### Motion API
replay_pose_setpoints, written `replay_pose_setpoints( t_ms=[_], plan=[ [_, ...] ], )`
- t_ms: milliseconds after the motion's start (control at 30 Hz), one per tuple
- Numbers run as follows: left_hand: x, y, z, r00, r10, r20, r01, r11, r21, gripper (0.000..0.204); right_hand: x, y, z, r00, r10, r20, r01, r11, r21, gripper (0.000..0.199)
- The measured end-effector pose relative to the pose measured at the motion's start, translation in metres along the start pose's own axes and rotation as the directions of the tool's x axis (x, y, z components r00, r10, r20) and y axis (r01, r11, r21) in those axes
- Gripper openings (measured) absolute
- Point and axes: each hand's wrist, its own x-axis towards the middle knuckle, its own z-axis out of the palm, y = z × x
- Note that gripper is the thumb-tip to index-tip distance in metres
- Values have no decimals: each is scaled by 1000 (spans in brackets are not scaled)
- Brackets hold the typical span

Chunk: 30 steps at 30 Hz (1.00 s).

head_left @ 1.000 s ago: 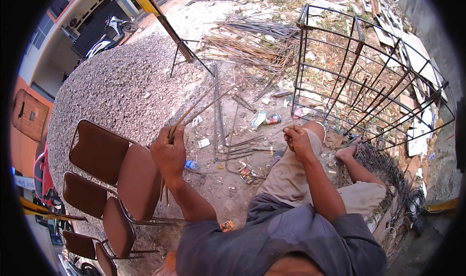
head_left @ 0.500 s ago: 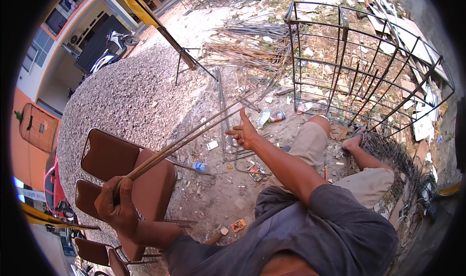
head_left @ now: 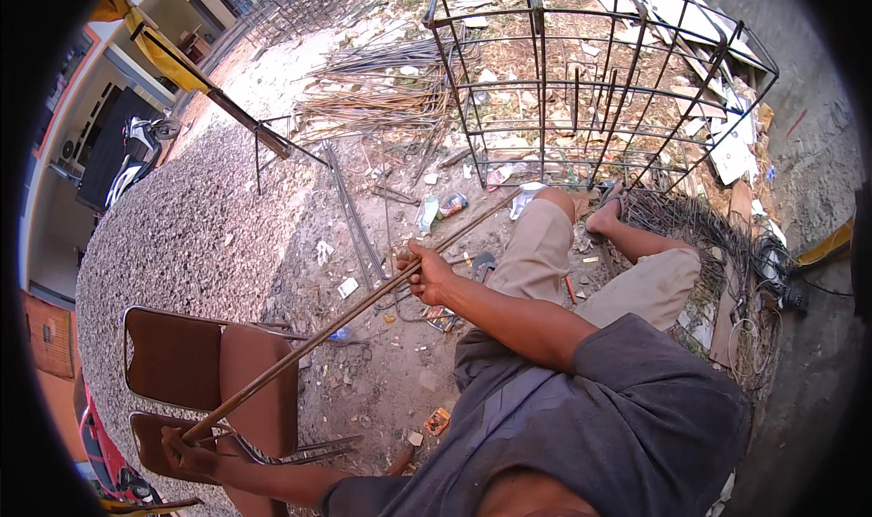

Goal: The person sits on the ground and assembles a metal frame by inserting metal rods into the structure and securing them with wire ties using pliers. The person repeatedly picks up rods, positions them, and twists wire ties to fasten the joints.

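Note:
Long, thin, rusty steel rods (head_left: pixel 313 340) lie together as a bundle slanting from lower left up to the middle. My left hand (head_left: pixel 189 455) is closed round their near end, beside the brown chairs. Farther along, my right hand (head_left: pixel 425 277) has its fingers wrapped round the same rods. Their far tip reaches close to my bent knee. How many rods there are I cannot tell.
A rebar cage (head_left: pixel 542 85) stands ahead to the right, with loose rods (head_left: pixel 377 94) piled left of it. Brown padded chairs (head_left: pixel 259 381) and a gravel heap (head_left: pixel 182 253) are on the left. Tangled wire (head_left: pixel 699 231) lies near my foot.
My right hand, open beside the rods before, now grips them. My left hand has moved down and left, and the rods have swung rightward. The view has shifted right.

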Motion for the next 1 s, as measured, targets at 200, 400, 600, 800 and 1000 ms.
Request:
replay_pose_setpoints(
  t_ms=[200, 400, 600, 800, 1000],
  plan=[
    [9, -108, -13, 990, -17, -141, 21, 999, 28, 40, -19, 39, -15, 998, 55, -1, -55, 997, -48, 35],
    [-11, -85, -16, 972, -232, -24, 232, 973, -16, 38, -28, 33, -20, 987, -63, -146, 48, 993, -104, 31],
    [-35, -83, -39, 980, -177, 88, 183, 981, -58, 35, -46, -2, -37, 969, -159, -186, 153, 987, -50, 29],
    [-85, -38, -47, 916, -330, 228, 317, 944, 92, 42, -75, -30, -37, 931, -296, -214, 279, 954, -106, 28],
    [-174, -102, -44, 633, -606, 481, 607, 775, 177, 49, -57, -57, -65, 899, -337, -279, 295, 938, -181, 27]
  ],
)
